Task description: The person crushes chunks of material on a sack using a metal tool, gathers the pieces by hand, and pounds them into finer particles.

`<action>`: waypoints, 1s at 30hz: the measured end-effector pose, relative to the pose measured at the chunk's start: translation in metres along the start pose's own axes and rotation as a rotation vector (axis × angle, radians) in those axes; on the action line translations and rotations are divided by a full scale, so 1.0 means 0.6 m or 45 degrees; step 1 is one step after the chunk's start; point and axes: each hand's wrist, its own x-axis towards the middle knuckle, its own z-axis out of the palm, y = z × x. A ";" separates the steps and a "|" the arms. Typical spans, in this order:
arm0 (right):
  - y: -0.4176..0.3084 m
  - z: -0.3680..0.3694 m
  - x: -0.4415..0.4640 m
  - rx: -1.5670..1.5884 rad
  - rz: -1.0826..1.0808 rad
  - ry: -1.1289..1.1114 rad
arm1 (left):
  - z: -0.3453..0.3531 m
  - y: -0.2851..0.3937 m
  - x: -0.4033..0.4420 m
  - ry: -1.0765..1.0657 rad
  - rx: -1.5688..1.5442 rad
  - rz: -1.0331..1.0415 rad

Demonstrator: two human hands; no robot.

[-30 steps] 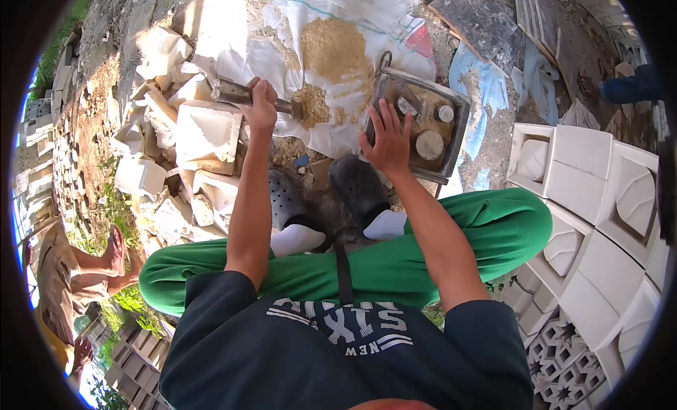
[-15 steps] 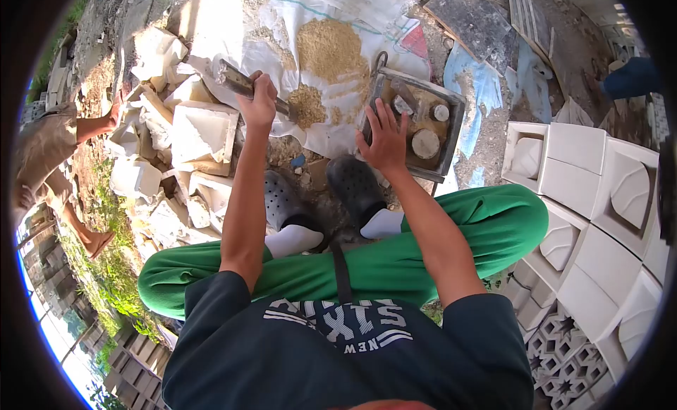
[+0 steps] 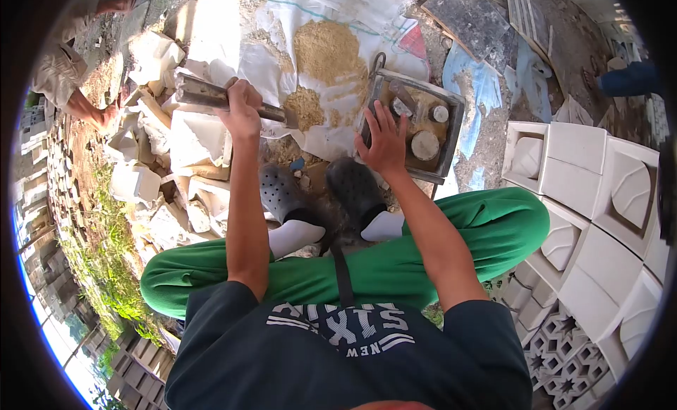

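My left hand (image 3: 243, 108) is wrapped around a long, grey, ridged bar (image 3: 201, 90), gripping it near its middle. The bar lies nearly level, its far end over the pile of white broken pieces and its other end beside a small sand heap (image 3: 305, 107). On the left rim of a dark rectangular mould box (image 3: 451, 138) rests my right hand (image 3: 385, 138), fingers spread and holding nothing. Inside the box, a sandy layer surrounds a large round piece (image 3: 425, 145), a smaller round piece (image 3: 440, 114) and an angular block (image 3: 403, 107).
A larger sand heap (image 3: 326, 50) lies on a white sheet (image 3: 271, 71). Broken white blocks (image 3: 201, 138) are piled at left; pale moulded blocks (image 3: 578, 148) are stacked at right. Another person's legs (image 3: 63, 75) show at upper left, and a blue-clad limb (image 3: 627, 78) at far right.
My left hand has shifted left with the bar, which is now closer to level. The right hand stays on the box. The person at left has moved toward the top of the view.
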 end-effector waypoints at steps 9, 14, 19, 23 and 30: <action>0.000 -0.006 -0.001 -0.003 -0.031 0.036 | -0.020 -0.077 0.009 0.088 -0.062 -0.046; -0.001 -0.001 -0.007 -0.008 -0.028 0.018 | 0.022 0.033 -0.015 0.046 -0.008 0.065; 0.002 -0.001 0.000 0.013 -0.019 0.024 | -0.012 -0.091 -0.019 0.079 -0.028 0.105; -0.001 -0.004 -0.007 0.032 -0.009 0.023 | -0.008 -0.065 -0.008 0.187 -0.011 0.023; 0.002 0.000 -0.007 0.006 0.001 -0.014 | 0.004 0.011 -0.025 0.019 -0.053 0.152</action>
